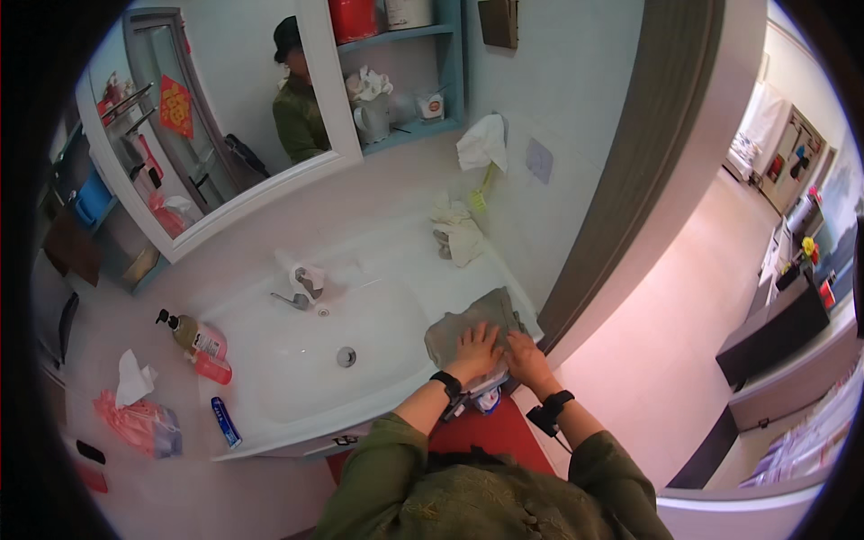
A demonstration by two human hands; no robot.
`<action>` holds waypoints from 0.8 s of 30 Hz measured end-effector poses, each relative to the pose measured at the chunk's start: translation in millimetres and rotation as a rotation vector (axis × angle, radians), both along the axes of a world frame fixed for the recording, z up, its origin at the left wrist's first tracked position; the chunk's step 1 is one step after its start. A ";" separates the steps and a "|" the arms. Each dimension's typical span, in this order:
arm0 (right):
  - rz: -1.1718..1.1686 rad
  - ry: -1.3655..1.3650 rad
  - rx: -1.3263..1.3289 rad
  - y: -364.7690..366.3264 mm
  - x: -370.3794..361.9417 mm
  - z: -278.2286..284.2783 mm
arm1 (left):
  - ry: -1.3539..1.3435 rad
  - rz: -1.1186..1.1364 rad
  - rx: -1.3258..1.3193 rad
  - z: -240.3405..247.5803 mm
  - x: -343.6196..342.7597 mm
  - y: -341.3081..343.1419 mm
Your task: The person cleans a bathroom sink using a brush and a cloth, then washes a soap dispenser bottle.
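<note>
A folded grey-green cloth [468,322] lies at the right end of the white washbasin counter. My left hand [479,353] rests flat on top of it, palm down with the fingers spread. At the cloth's right edge, my right hand [529,362] has its fingers bent and closed on the fabric; the fingertips are partly hidden. Both wrists wear black bands. Just below the hands, a small blue and white package [488,400] shows beside the counter's front edge.
The basin [297,382] has a tap [295,299] behind its drain. A pump bottle [184,333], a blue tube [226,423] and a tissue pack [139,418] stand or lie at left. A crumpled cream cloth [459,236] lies at the back right; a door frame [630,180] rises at right.
</note>
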State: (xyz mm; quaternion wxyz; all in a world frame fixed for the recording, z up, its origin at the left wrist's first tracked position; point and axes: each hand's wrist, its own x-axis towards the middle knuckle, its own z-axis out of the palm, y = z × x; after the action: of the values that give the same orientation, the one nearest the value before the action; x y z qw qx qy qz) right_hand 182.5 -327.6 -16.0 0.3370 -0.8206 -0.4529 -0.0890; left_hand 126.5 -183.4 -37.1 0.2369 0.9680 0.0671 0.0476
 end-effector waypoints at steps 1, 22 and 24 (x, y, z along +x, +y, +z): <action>-0.015 -0.047 0.003 2.1 4.7 -6.3 | 0.104 -0.015 0.112 0.1 6.0 -9.8; -0.082 0.039 -0.440 171.7 103.9 -66.1 | 0.014 -0.337 0.096 -47.1 83.1 180.6; -0.016 -0.001 -0.409 211.5 104.5 -65.8 | 0.014 -0.309 0.118 -51.4 84.1 215.0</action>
State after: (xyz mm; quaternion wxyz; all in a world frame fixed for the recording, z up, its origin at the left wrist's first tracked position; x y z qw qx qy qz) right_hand 287.0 -116.1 -81.8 0.1624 -0.8754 -0.4553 0.0019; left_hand 210.5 31.6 -88.5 0.1836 0.9794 -0.0836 0.0076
